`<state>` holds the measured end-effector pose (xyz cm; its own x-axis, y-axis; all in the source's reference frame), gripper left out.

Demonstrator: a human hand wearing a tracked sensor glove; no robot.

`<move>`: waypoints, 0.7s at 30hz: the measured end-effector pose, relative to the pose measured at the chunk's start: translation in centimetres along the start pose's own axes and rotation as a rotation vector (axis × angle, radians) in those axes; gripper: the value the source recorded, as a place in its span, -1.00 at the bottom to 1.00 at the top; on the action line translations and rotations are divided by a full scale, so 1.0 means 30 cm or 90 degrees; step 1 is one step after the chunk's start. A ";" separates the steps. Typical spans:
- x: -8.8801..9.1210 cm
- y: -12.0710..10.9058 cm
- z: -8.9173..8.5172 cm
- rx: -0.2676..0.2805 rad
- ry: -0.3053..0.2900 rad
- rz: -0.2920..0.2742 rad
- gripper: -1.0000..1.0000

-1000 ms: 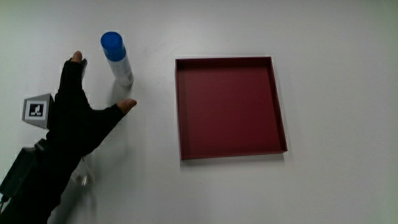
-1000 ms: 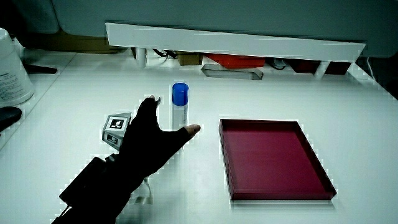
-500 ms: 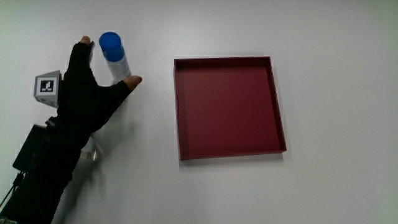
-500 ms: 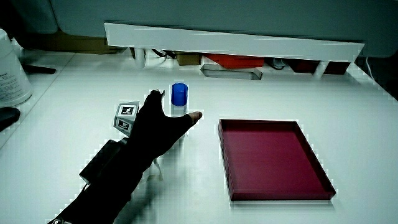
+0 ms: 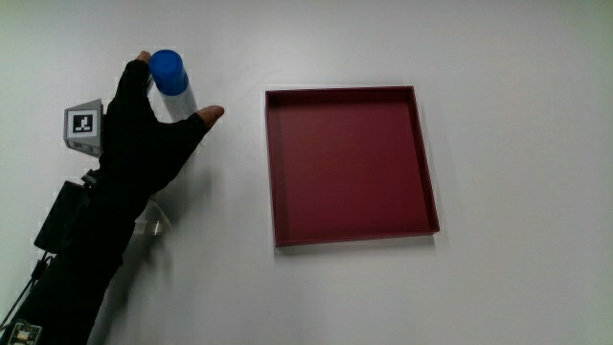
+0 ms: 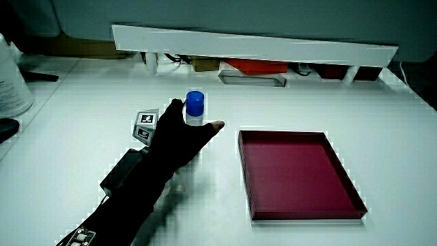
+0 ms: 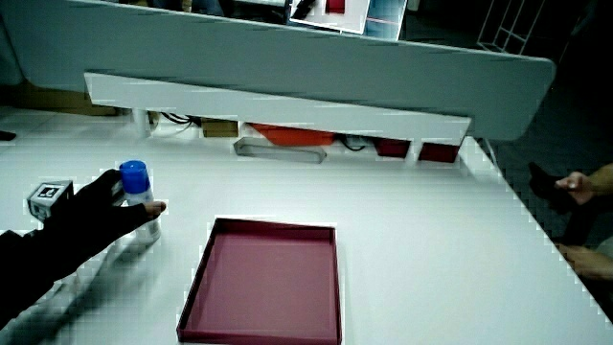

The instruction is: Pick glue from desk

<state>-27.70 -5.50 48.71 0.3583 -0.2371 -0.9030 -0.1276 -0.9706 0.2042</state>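
The glue stick [image 5: 169, 71], a white tube with a blue cap, stands upright on the white desk; it shows in both side views [image 6: 195, 104] [image 7: 134, 178]. The black gloved hand [image 5: 144, 139] is pressed up against the tube from the person's side. Its fingers reach up beside the cap and its thumb [image 5: 213, 113] sticks out past the tube toward the tray. The fingers are still spread, with the tube's lower part hidden by the glove. The hand also appears in both side views [image 6: 174, 137] [image 7: 91, 220].
A shallow dark red tray [image 5: 272, 172] lies on the desk beside the glue [image 6: 244, 171] [image 7: 196, 297]. A low white partition [image 6: 252, 44] runs along the desk's edge farthest from the person. A large white bottle [image 6: 10, 82] stands at the desk's edge.
The hand has slid forward away from the person until the glue stick sits between thumb and fingers. The tube and tray have stayed in place.
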 end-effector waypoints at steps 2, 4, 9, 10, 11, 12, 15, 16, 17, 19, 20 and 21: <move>-0.011 0.000 0.006 0.017 0.002 -0.003 0.35; -0.017 -0.001 0.013 0.030 -0.009 -0.006 0.45; -0.020 0.004 0.014 0.039 -0.008 -0.015 0.70; -0.024 0.006 0.015 0.039 -0.005 -0.017 0.75; -0.021 0.003 0.015 0.043 -0.009 -0.017 0.80; -0.022 0.003 0.016 0.045 -0.006 -0.028 0.85; -0.021 -0.001 0.016 0.045 -0.005 -0.037 1.00; -0.020 -0.003 0.017 0.047 -0.012 -0.039 1.00; -0.012 -0.006 0.019 0.046 -0.011 -0.040 1.00; 0.014 -0.011 0.015 0.039 -0.015 -0.049 1.00; 0.032 -0.013 0.010 0.033 -0.019 -0.057 1.00; 0.050 -0.015 0.005 0.026 -0.024 -0.065 1.00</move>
<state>-27.24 -5.40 47.20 0.3367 -0.1353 -0.9319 -0.1303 -0.9868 0.0962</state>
